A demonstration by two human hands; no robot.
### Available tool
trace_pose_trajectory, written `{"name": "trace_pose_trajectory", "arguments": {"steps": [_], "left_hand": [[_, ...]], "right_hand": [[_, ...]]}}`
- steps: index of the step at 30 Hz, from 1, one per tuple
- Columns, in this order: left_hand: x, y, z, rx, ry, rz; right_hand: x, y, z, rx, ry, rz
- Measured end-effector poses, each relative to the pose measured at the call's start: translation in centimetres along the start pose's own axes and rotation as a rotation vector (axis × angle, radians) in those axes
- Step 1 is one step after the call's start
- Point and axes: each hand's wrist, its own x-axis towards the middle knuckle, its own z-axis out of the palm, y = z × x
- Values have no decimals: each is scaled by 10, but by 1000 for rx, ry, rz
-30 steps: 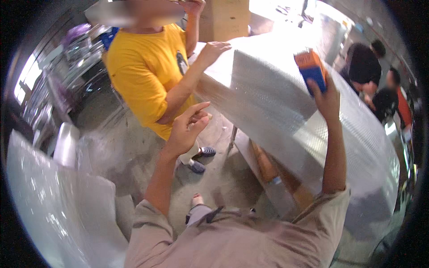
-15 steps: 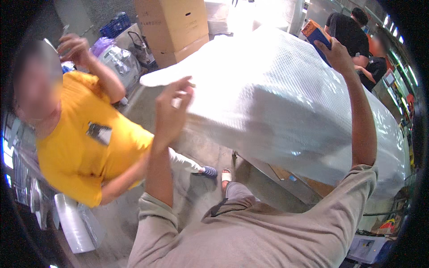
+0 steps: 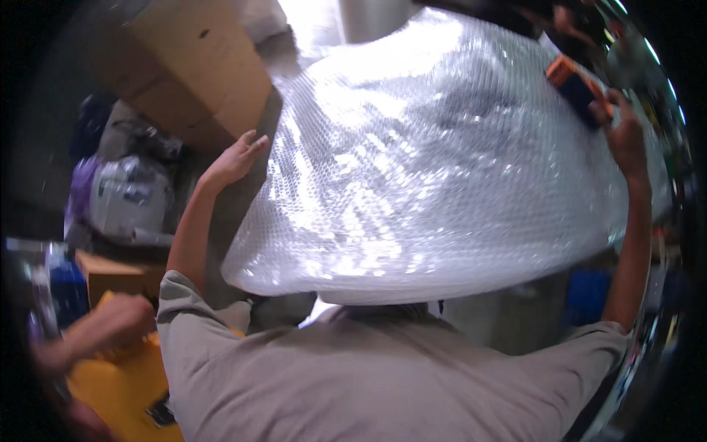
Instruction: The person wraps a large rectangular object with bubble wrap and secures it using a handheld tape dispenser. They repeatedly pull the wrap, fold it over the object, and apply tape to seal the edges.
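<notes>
A large sheet of bubble wrap [image 3: 412, 177] spreads in front of me, shiny and uneven, with its near edge close to my body. At its upper left edge is my left hand [image 3: 237, 160], fingers stretched out and nothing seen in them; I cannot tell whether it touches the sheet. Over on the far right, my right hand [image 3: 626, 136] is closed on a small dark blue and orange box [image 3: 576, 90], held over or against the wrap. What lies under the wrap is hidden.
Tall cardboard boxes [image 3: 210, 62] stand at the far left, with a clear plastic-wrapped bundle [image 3: 131, 195] nearer. A co-worker in a yellow top [image 3: 118, 390] is close at my lower left, arm blurred. Other people show dimly at the upper right. A blue bin [image 3: 589, 295] sits low at right.
My view has turned left over the wrap. My left hand has moved out to its left edge with fingers extended. My right hand still grips the box, farther right.
</notes>
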Motion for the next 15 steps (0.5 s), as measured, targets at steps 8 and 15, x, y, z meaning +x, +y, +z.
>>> {"name": "trace_pose_trajectory", "arguments": {"steps": [8, 15], "left_hand": [[21, -31, 42, -946, -341, -127], [-67, -59, 29, -1196, -1011, -319]], "right_hand": [[-182, -234, -40, 315, 383, 432], [-315, -491, 69, 623, 861, 849]]}}
